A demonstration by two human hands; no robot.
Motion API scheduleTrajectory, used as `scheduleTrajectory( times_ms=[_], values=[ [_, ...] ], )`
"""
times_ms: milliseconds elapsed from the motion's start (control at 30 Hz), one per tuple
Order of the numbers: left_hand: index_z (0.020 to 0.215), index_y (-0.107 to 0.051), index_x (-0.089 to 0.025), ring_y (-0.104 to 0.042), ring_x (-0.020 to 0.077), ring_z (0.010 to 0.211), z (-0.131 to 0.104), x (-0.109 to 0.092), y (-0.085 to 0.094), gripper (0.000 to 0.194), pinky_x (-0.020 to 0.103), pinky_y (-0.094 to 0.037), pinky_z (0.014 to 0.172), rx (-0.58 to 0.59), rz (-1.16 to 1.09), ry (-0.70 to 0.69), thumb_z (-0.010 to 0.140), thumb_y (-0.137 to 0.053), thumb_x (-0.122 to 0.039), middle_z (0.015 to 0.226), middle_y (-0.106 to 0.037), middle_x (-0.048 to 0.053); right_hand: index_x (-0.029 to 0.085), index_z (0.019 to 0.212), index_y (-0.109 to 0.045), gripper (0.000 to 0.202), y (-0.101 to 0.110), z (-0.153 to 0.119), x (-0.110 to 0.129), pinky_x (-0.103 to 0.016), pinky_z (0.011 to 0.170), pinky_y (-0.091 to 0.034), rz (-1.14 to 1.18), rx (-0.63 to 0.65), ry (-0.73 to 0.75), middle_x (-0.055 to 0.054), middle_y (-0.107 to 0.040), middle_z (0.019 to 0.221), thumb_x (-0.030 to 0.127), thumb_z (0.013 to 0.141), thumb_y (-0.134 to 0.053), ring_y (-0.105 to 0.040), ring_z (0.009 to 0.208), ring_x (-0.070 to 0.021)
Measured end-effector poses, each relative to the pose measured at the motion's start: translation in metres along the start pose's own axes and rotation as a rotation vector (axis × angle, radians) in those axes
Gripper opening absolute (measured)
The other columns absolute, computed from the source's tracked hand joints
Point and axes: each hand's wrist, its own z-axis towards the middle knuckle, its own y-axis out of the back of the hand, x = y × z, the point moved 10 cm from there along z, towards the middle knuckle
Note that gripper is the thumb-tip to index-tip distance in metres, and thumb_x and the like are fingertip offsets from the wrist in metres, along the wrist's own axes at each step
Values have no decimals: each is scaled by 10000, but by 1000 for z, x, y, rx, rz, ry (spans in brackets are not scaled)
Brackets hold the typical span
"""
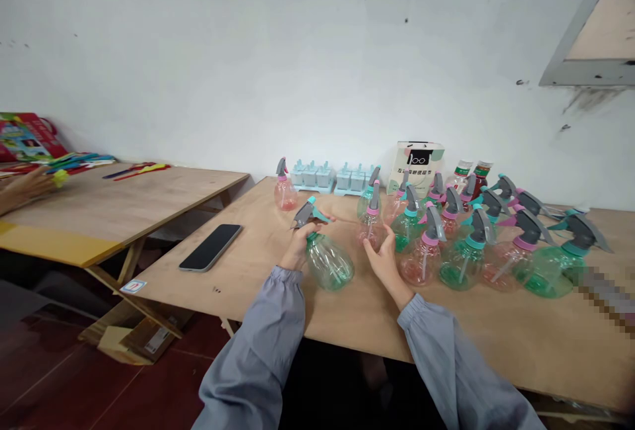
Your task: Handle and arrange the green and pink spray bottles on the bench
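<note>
My left hand is closed round the neck of a green spray bottle, which tilts with its grey and turquoise trigger head to the upper left. To the right, my right hand has its thumb and fingers on either side of a small pink spray bottle, gripping its body. That bottle stands upright under a grey and pink trigger head. Beside my right hand are a pink spray bottle and a green spray bottle, part of a group of several. Another pink spray bottle stands apart at the back left.
A phone lies on the wooden table at left. Light-blue popsicle moulds, a printed box and red-labelled bottles stand by the wall. Another person's hand is over the left table.
</note>
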Motion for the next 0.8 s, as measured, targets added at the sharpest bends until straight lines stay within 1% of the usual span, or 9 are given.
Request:
scheduleTrajectory(
  times_ms=[67, 133, 233, 300, 367, 467, 600, 700, 800],
  values=[
    [628, -617, -208, -656, 197, 785, 1, 1, 8, 114, 290, -458, 648, -71, -33, -7, 526, -590, -253, 712, -694, 33, 183, 1371, -330, 680, -1, 0, -4, -523, 1141, -355, 2, -1, -11, -176, -459, 1379, 494, 829, -598, -452, 1324, -298],
    [647, -623, -201, -639, 186, 740, 4, 0, 15, 134, 291, -458, 629, -87, -6, -8, 534, -586, -263, 731, -702, 38, 172, 1370, -329, 709, -2, 1, -7, -525, 1139, -360, 7, 4, -29, -186, -456, 1381, 521, 818, -603, -452, 1327, -305],
    [793, -691, -188, -663, 203, 836, 13, -19, 30, 232, 327, -516, 775, -57, 174, -82, 591, -631, -287, 918, -746, 66, 141, 1361, -328, 774, -4, 3, -11, -542, 1134, -365, 29, 26, -63, -213, -462, 1375, 576, 789, -617, -453, 1333, -327],
    [845, -709, -190, -674, 240, 951, 21, -40, 55, 247, 373, -519, 910, -115, 348, -149, 639, -662, -319, 992, -751, 73, 129, 1363, -324, 817, -5, 4, -11, -543, 1135, -367, 57, 39, -84, -230, -459, 1390, 609, 777, -630, -445, 1350, -336],
    [834, -715, -192, -661, 281, 1068, 31, -56, 86, 223, 415, -493, 1014, -194, 533, -163, 676, -684, -346, 999, -754, 78, 134, 1377, -315, 837, -4, 5, -10, -535, 1141, -367, 85, 44, -97, -237, -445, 1424, 625, 780, -637, -433, 1373, -332],
    [1013, -723, -192, -634, 286, 1183, 47, -72, 123, 337, 423, -459, 1100, -225, 699, -175, 711, -704, -343, 1102, -749, 78, 153, 1391, -305, 848, -4, 6, -12, -534, 1155, -355, 103, 46, -108, -236, -424, 1467, 627, 779, -651, -427, 1390, -324],
    [1212, -661, -187, -644, 271, 1187, 62, -69, 158, 525, 411, -462, 1107, -217, 752, -152, 720, -726, -357, 1119, -747, 90, 167, 1394, -309, 869, -8, 7, -22, -537, 1162, -349, 110, 56, -122, -225, -427, 1475, 634, 758, -672, -438, 1390, -321],
    [1185, -661, -186, -646, 266, 1182, 69, -63, 173, 505, 404, -447, 1112, -219, 747, -164, 731, -737, -392, 1108, -741, 91, 174, 1392, -323, 887, -10, 9, -31, -541, 1155, -354, 101, 43, -132, -218, -454, 1454, 649, 738, -688, -451, 1378, -322],
    [1122, -661, -181, -627, 294, 1191, 68, -57, 189, 492, 420, -447, 1101, -277, 796, -120, 721, -769, -444, 1133, -714, 90, 166, 1389, -333, 911, -12, 11, -36, -543, 1146, -361, 95, 36, -132, -221, -478, 1431, 658, 717, -703, -471, 1356, -325]
  ],
)
